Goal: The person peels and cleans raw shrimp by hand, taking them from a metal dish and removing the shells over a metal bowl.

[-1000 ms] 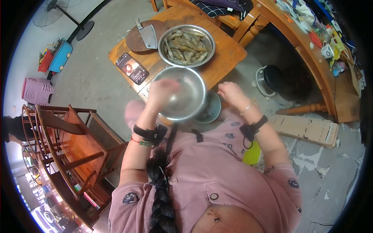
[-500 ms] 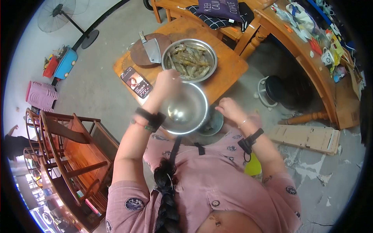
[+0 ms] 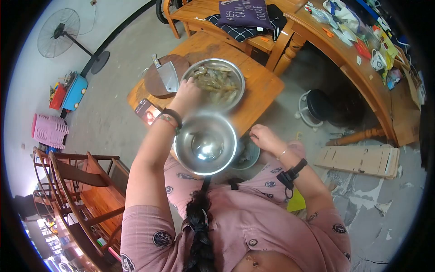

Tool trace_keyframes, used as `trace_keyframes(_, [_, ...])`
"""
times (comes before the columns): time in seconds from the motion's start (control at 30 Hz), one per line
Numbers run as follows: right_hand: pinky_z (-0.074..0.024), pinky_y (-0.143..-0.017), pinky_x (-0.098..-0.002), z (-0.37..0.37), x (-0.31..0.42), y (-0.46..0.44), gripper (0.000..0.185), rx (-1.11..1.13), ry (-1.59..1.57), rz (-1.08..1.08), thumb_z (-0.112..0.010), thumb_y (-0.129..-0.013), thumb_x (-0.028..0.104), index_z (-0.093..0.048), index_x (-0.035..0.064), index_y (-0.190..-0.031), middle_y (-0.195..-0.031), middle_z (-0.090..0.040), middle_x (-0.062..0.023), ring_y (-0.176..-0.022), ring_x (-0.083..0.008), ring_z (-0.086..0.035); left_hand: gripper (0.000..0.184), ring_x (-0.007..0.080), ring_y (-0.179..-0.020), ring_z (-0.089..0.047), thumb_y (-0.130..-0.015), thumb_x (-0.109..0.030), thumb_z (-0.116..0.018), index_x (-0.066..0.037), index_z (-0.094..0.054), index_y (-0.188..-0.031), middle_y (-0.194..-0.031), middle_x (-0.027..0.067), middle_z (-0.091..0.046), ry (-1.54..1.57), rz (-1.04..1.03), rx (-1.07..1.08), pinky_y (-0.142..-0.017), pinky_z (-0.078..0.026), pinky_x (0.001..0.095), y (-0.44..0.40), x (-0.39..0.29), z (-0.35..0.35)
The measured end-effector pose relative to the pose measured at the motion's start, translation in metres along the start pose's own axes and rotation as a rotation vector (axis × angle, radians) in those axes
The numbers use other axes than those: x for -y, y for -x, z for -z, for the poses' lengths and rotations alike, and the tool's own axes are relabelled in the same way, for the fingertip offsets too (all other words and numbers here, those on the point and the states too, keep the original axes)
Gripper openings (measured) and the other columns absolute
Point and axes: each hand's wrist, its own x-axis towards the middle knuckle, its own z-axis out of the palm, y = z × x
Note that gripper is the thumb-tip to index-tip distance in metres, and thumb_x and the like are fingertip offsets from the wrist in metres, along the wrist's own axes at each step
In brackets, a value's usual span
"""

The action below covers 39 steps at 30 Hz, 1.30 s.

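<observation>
My left hand [image 3: 186, 94] is over the left rim of a steel bowl of grey-green shrimp [image 3: 219, 86], its fingers bent down; the fingertips are too unclear to read. Directly below that bowl is a second steel bowl [image 3: 206, 164], shiny inside, with a small dark shape at its upper left. My right hand [image 3: 266, 138] is closed, thumb against fingers, above a bluish container [image 3: 248, 158] near my lap. Whatever it may hold is hidden. A cleaver [image 3: 168, 76] lies on a round wooden board [image 3: 156, 86] left of the shrimp bowl.
A lit phone [image 3: 147, 111] lies at the left edge of the wooden table [image 3: 260, 90]. On the right are a black-topped stool [image 3: 318, 105], flat cardboard [image 3: 358, 159] and a cluttered larger table [image 3: 335, 50]. Wooden chairs [image 3: 90, 181] stand at left.
My left hand has moved from over the lower bowl up to the shrimp bowl's left rim. A small dark shape now shows in the lower bowl. My right hand stays closed above the container.
</observation>
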Motion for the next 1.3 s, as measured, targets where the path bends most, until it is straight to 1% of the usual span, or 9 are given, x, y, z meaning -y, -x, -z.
trace_keyframes(0.17, [-0.0508, -0.079, -0.0427, 0.009, 0.001, -0.002, 0.010, 0.004, 0.008, -0.021, -0.063, -0.079, 0.011, -0.065, 0.0018, -0.083, -0.087, -0.063, -0.0163, -0.088, -0.0340, -0.061, 0.014, 0.0261, -0.106, -0.050, -0.078, -0.017, -0.057, -0.014, -0.071, -0.079, -0.098, 0.0059, -0.062, -0.121, -0.137, -0.227, -0.093, -0.039, 0.0424, -0.005, 0.009, -0.012])
trace_keyframes(0.4, [-0.0514, -0.075, -0.0424, 0.031, 0.013, -0.006, 0.010, -0.111, -0.025, -0.004, -0.062, -0.080, 0.010, -0.064, 0.0012, -0.084, -0.087, -0.063, -0.0159, -0.085, -0.0345, -0.061, 0.010, 0.0296, -0.096, -0.058, -0.076, -0.015, -0.065, -0.006, -0.068, -0.079, -0.086, 0.0080, -0.066, 0.143, -0.024, -0.101, -0.089, -0.043, 0.0432, 0.004, 0.007, 0.020])
trace_keyframes(0.5, [-0.0515, -0.075, -0.0416, 0.046, 0.030, -0.013, 0.010, -0.184, -0.058, 0.051, -0.062, -0.081, 0.008, -0.063, 0.0007, -0.087, -0.088, -0.063, -0.0159, -0.084, -0.0351, -0.061, 0.014, 0.0256, -0.077, -0.062, -0.077, -0.014, -0.072, -0.002, -0.065, -0.079, -0.078, 0.0065, -0.066, 0.480, 0.145, -0.062, -0.077, -0.049, 0.0372, 0.007, 0.006, 0.029])
trace_keyframes(0.57, [-0.0516, -0.075, -0.0411, 0.054, 0.046, -0.018, 0.010, -0.231, -0.086, 0.092, -0.061, -0.082, 0.006, -0.062, 0.0003, -0.090, -0.089, -0.063, -0.0160, -0.085, -0.0356, -0.061, 0.015, 0.0178, -0.068, -0.061, -0.083, -0.015, -0.073, -0.002, -0.064, -0.081, -0.078, 0.0030, -0.065, 1.072, 0.402, -0.103, -0.068, -0.051, 0.0297, 0.022, -0.002, 0.042])
trace_keyframes(0.67, [-0.0517, -0.080, -0.0397, 0.065, 0.074, -0.026, 0.019, -0.349, -0.119, 0.226, -0.061, -0.082, 0.003, -0.060, 0.0007, -0.101, -0.102, -0.061, -0.0161, -0.092, -0.0345, -0.061, 0.012, 0.0109, -0.074, -0.060, -0.089, -0.016, -0.068, -0.004, -0.065, -0.086, -0.079, 0.0008, -0.064, 1.702, 0.306, -0.101, -0.071, -0.051, 0.0276, 0.046, -0.019, 0.039])
trace_keyframes(0.77, [-0.0495, -0.089, -0.0398, 0.078, 0.099, -0.033, 0.032, -0.392, -0.091, 0.320, -0.063, -0.081, 0.002, -0.059, 0.0032, -0.113, -0.120, -0.056, -0.0154, -0.105, -0.0338, -0.058, 0.010, 0.0117, -0.077, -0.061, -0.092, -0.014, -0.064, -0.005, -0.065, -0.094, -0.085, 0.0024, -0.065, 1.796, 0.160, -0.139, -0.075, -0.053, 0.0310, 0.057, -0.036, -0.005])
trace_keyframes(0.8, [-0.0482, -0.092, -0.0402, 0.083, 0.106, -0.036, 0.038, -0.377, -0.057, 0.370, -0.064, -0.080, 0.001, -0.058, 0.0056, -0.117, -0.125, -0.053, -0.0145, -0.109, -0.0336, -0.056, 0.012, 0.0135, -0.077, -0.062, -0.093, -0.014, -0.062, -0.004, -0.064, -0.098, -0.087, 0.0037, -0.065, 2.178, 0.295, 0.074, -0.082, -0.055, 0.0369, 0.074, -0.045, 0.024])
trace_keyframes(1.0, [-0.0406, -0.102, -0.0439, 0.083, 0.131, -0.043, 0.050, -0.248, 0.038, 0.588, -0.068, -0.074, 0.004, -0.058, 0.0125, -0.122, -0.141, -0.044, -0.0097, -0.123, -0.0314, -0.046, 0.020, 0.0249, -0.091, -0.067, -0.095, -0.015, -0.058, 0.001, -0.061, -0.107, -0.096, 0.0109, -0.066, 2.433, 0.331, 0.223, -0.091, -0.055, 0.0457, 0.115, -0.089, 0.044])
trace_keyframes(1.3, [-0.0454, -0.090, -0.0399, 0.052, 0.122, -0.043, 0.038, -0.201, 0.028, 0.615, -0.070, -0.075, 0.010, -0.062, 0.0070, -0.112, -0.104, -0.061, -0.0088, -0.103, -0.0287, -0.055, 0.025, 0.0235, -0.080, -0.069, -0.097, -0.014, -0.054, 0.007, -0.060, -0.108, -0.097, 0.0152, -0.067, 2.421, 0.413, 0.201, -0.077, -0.059, 0.0343, 0.134, -0.109, 0.034])
